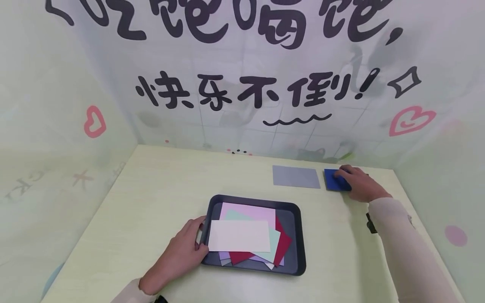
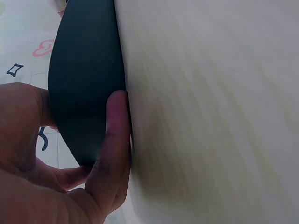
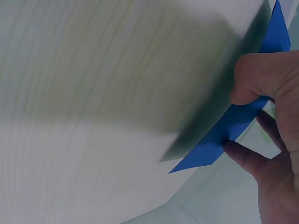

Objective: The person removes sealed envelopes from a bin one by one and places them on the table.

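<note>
Right hand (image 1: 361, 184): thumb and fingers gripping blue card by opposite edges.
Blue card (image 1: 332, 182): near table's back edge, just right of grey card.
Left hand (image 1: 183, 246): gripping tray's left wall, fingers bent around it.
Tray (image 1: 302, 242): dark, on table, well apart from blue card.
Tray stack: white card (image 1: 239, 236) on top; mint card (image 1: 275, 244), pink card (image 1: 248, 211), dark red card (image 1: 284, 245) poking out underneath.
Grey card (image 1: 296, 176): flat, behind tray.
Table (image 1: 151, 189): pale wood grain.
Back wall (image 1: 235, 54): black lettering (image 1: 259, 96).
</note>
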{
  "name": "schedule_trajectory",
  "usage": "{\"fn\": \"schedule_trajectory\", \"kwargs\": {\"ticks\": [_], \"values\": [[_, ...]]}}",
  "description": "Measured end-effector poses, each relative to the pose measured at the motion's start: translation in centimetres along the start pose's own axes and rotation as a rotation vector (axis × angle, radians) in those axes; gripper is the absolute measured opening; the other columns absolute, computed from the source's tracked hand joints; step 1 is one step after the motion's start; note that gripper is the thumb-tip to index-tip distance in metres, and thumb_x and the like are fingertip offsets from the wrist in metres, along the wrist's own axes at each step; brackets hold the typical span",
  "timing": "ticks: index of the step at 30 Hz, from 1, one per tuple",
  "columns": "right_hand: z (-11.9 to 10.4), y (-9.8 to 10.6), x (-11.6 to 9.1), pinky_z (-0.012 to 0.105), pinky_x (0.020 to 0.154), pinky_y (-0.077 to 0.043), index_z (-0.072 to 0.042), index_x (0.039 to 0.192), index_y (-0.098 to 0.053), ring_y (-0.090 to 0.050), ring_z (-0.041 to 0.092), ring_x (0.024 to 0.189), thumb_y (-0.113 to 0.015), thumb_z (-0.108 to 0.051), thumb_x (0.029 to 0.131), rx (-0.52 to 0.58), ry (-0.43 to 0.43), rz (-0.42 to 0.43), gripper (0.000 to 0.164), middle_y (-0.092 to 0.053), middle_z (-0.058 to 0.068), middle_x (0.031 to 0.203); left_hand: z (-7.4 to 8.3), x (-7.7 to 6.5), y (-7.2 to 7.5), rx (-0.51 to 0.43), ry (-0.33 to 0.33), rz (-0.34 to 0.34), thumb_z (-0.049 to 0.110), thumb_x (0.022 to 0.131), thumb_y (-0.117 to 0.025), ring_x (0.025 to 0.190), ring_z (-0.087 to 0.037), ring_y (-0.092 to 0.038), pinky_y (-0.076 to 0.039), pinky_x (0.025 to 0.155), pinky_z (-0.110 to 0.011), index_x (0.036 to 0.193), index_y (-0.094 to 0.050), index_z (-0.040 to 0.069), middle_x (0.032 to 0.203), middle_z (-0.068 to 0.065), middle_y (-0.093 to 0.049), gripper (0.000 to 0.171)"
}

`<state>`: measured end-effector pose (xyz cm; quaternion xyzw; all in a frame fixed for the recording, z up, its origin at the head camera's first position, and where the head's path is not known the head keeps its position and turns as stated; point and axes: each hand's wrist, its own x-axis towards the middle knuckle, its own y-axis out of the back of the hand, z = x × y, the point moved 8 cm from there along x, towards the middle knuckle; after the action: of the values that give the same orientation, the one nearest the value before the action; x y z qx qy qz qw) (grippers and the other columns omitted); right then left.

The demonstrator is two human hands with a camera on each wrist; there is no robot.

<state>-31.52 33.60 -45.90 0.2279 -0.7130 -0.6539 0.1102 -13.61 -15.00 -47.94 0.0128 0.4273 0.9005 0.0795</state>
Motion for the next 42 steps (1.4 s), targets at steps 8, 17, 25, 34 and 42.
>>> {"fn": "schedule_trajectory", "kwargs": {"ticks": [8,17,25,34,42], "values": [[0.1,-1.1,0.4,0.066,0.094,-0.037,-0.01,0.131,-0.054,-0.035,0.049,0.129,-0.06,0.011,0.077,0.042,-0.024,0.008,0.058,-0.038,0.022,0.144,0.0,-0.3,0.1,-0.004,0.001,0.011,0.01,0.081,-0.064,0.071,-0.004,-0.05,-0.044,0.063,-0.023,0.144,-0.045,0.01,0.114,0.004,-0.052,0.066],[0.7,-1.9,0.4,0.065,0.093,-0.039,-0.013,0.129,-0.054,-0.037,0.047,0.128,-0.06,0.008,0.077,0.049,-0.068,-0.006,0.056,-0.039,0.019,0.144,0.1,-0.4,0.2,-0.003,0.0,0.013,0.01,0.081,-0.064,0.071,-0.003,-0.05,-0.044,0.062,-0.023,0.145,-0.045,0.011,0.113,0.005,-0.051,0.067],[-0.4,-1.2,0.6,0.063,0.094,-0.04,-0.013,0.128,-0.055,-0.037,0.045,0.129,-0.058,0.011,0.075,0.034,-0.034,0.023,0.059,-0.039,0.018,0.145,0.1,-0.4,0.1,0.003,-0.005,0.016,0.01,0.081,-0.064,0.071,-0.003,-0.05,-0.044,0.063,-0.023,0.144,-0.045,0.011,0.113,0.005,-0.051,0.067],[-5.6,0.7,1.5,0.055,0.094,-0.042,-0.012,0.127,-0.056,-0.038,0.042,0.129,-0.052,0.014,0.071,0.036,0.106,0.08,0.062,-0.044,0.017,0.143,0.1,-0.3,0.0,0.008,-0.011,0.012,0.011,0.081,-0.065,0.071,-0.004,-0.05,-0.044,0.062,-0.023,0.144,-0.045,0.01,0.113,0.004,-0.051,0.067],[-13.3,2.4,2.1,0.047,0.09,-0.048,-0.014,0.126,-0.059,-0.042,0.034,0.128,-0.057,0.012,0.075,-0.019,0.301,0.135,0.057,-0.049,0.014,0.14,0.0,-0.2,-0.1,0.01,-0.013,0.012,0.012,0.081,-0.065,0.071,-0.005,-0.049,-0.044,0.062,-0.023,0.144,-0.045,0.009,0.113,0.002,-0.051,0.066]]}}
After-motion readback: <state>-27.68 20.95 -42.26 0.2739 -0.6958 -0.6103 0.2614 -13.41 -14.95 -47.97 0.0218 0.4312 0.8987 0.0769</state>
